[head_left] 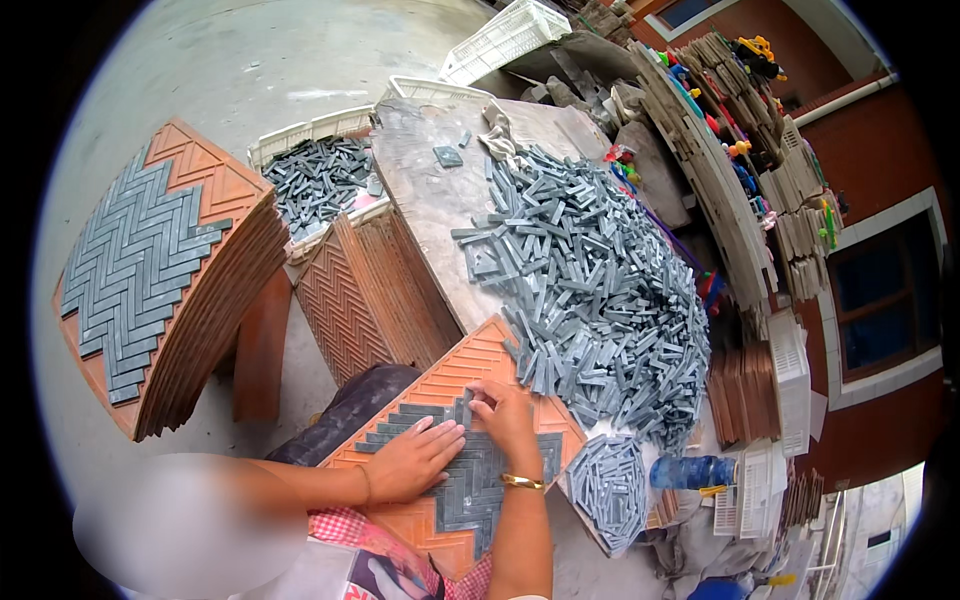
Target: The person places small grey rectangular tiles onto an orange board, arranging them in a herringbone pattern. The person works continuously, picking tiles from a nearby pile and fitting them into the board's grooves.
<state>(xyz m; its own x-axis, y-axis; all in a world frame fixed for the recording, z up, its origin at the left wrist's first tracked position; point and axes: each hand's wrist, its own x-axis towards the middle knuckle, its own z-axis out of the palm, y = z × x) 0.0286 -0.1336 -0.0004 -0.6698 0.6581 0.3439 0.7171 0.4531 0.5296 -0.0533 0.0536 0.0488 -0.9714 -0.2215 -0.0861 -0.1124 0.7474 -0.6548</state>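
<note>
An orange herringbone-grooved mould tray (476, 352) lies tilted before me, partly filled with dark grey stone strips (472, 492). My left hand (414, 460) rests flat on the laid strips, fingers stretched out and holding nothing. Just to its right, my right hand (504, 418) has its thumb and fingers closed on one grey stone strip (464, 408) at the filled area's upper edge. The fingers hide part of that strip. Beyond the tray, a large heap of loose grey strips (590, 290) covers much of the worktable (425, 190).
At left stands a stack of orange trays (215, 310), its top one filled with strips. A white crate (310, 128) holds more strips. Lighter strips (608, 490) lie in a pile near a blue water bottle (692, 471). More grooved trays (345, 300) stand beside the table.
</note>
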